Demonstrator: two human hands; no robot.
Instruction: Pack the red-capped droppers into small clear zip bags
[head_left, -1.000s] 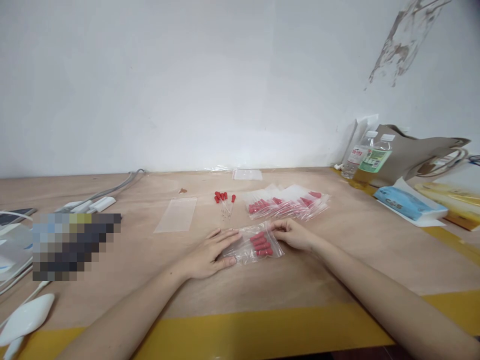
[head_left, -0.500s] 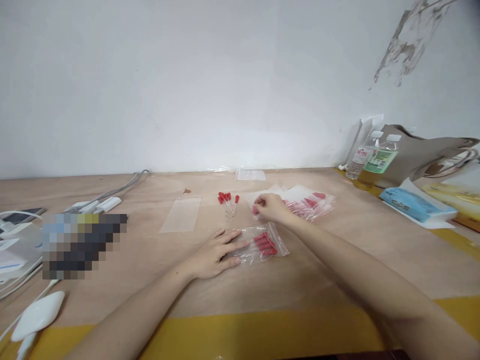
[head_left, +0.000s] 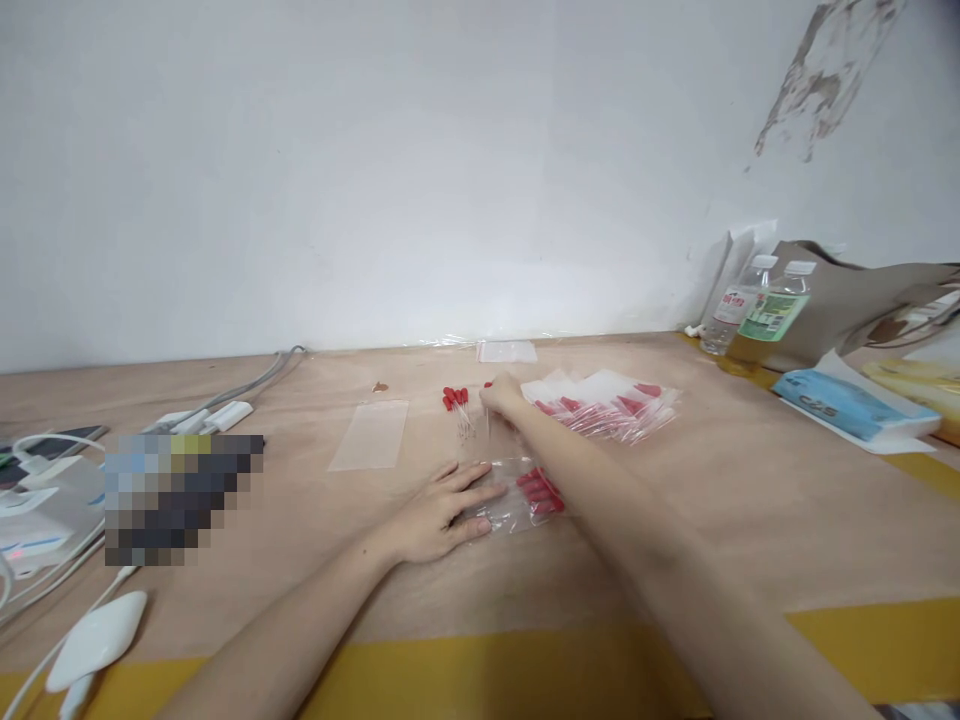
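My left hand [head_left: 439,510] lies flat on the left end of a clear zip bag [head_left: 525,497] that holds several red-capped pins. My right hand [head_left: 501,395] reaches across the bag to a small loose cluster of red-capped pins [head_left: 454,399] on the wooden table [head_left: 750,500]. Its fingers are pinched on one of these pins, whose red tip shows at the fingertips. A pile of filled bags [head_left: 607,405] lies just right of the right hand. An empty clear bag [head_left: 370,434] lies flat to the left of the loose pins.
Cables [head_left: 240,390], a white charger [head_left: 217,415] and a white device [head_left: 94,640] lie at the left, beside a blurred patch. Two plastic bottles [head_left: 750,315], a brown paper bag [head_left: 862,295] and a blue pack [head_left: 847,405] stand at the right. Another clear bag [head_left: 506,351] lies near the wall.
My right hand left the bag's right end, passed over the pile of filled bags and moved left to the loose pins. The left hand stayed on the bag.
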